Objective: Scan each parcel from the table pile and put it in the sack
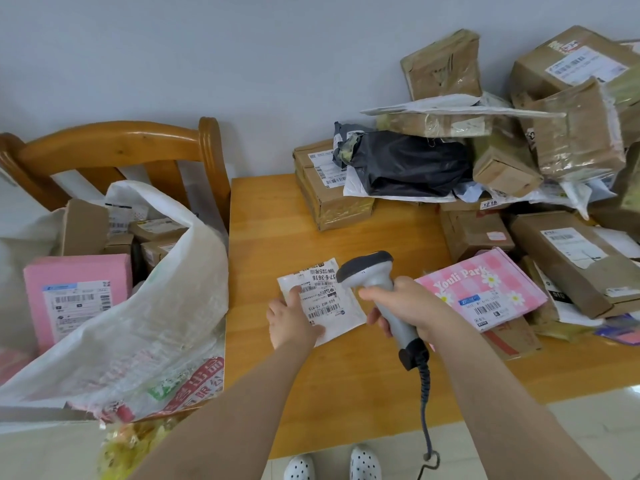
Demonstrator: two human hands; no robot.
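Two bare forearms are reaching out over the table's near edge, and white perforated shoes (363, 462) are standing on pale floor tiles below it. At far left a wooden chair (114, 143) with a curved, glossy back is standing against the table's left edge. It is carrying a woven white sack (149, 327) whose mouth is gaping open and whose printed fabric is sagging in folds. Inside the sack a pink box (76, 292) with a barcode label is standing upright at the left, with several small brown cartons packed behind it.

The table (270, 237), smooth orange-yellow wood, is standing against a plain pale wall. Near the middle of its near edge the left hand (294, 323) is resting on a flat white parcel (336, 306). Its thumb is stretching straight across the label and its fingers are lying on the near left corner, pressing rather than clasping. Just right of it, the right hand (408, 306) is gripping the grey scanner (377, 275) by its handle, fingers wrapping around it. The scanner's head is hovering over the parcel's right edge, and a coiled dark cable (424, 393) is hanging from its base past the table's near edge.

Right of that a pink checked carton (485, 289) is lying at the foot of the pile (571, 150). Taped brown cartons, white mailers and a crinkled black bag (408, 164) are filling the table's far right corner and right edge.
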